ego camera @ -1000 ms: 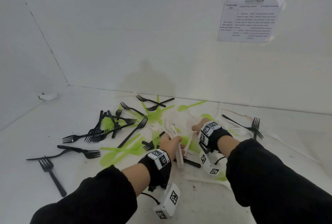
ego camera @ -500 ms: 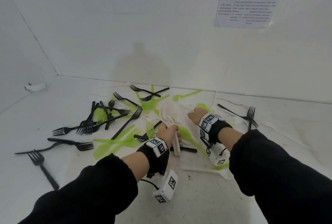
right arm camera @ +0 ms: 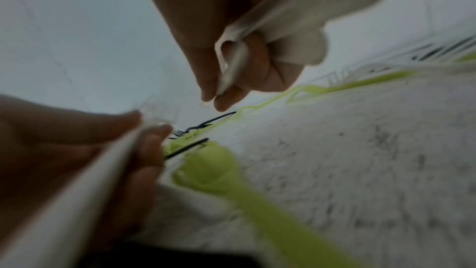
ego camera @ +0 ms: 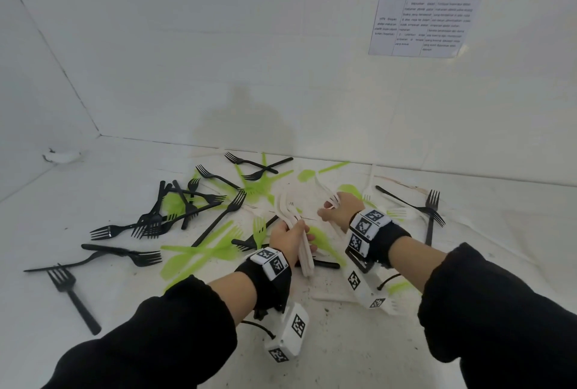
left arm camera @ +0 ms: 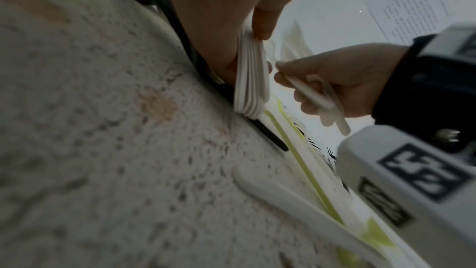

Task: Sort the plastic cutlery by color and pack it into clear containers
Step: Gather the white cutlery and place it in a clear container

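My left hand [ego camera: 292,231] grips a bundle of white forks [ego camera: 304,251], tines pointing up and away; the left wrist view shows the thumb [left arm camera: 261,25] pressing the stacked white handles [left arm camera: 251,80]. Just to its right, my right hand [ego camera: 327,212] holds a couple of white pieces [ego camera: 331,198], seen curled in its fingers [right arm camera: 244,48] in the right wrist view. Black forks [ego camera: 156,220] lie scattered at left and back. Green cutlery [ego camera: 203,251] is spread among them under both hands. No clear container is in view.
White walls close the surface at the back and left. A printed sheet [ego camera: 424,17] hangs on the back wall. More black forks [ego camera: 432,210] lie at right, a lone black fork [ego camera: 71,298] near left. A white piece [ego camera: 337,298] lies by my right wrist.
My right hand has lifted off the table with white pieces and moved left toward the bundle. My left hand keeps its grip on the white forks.
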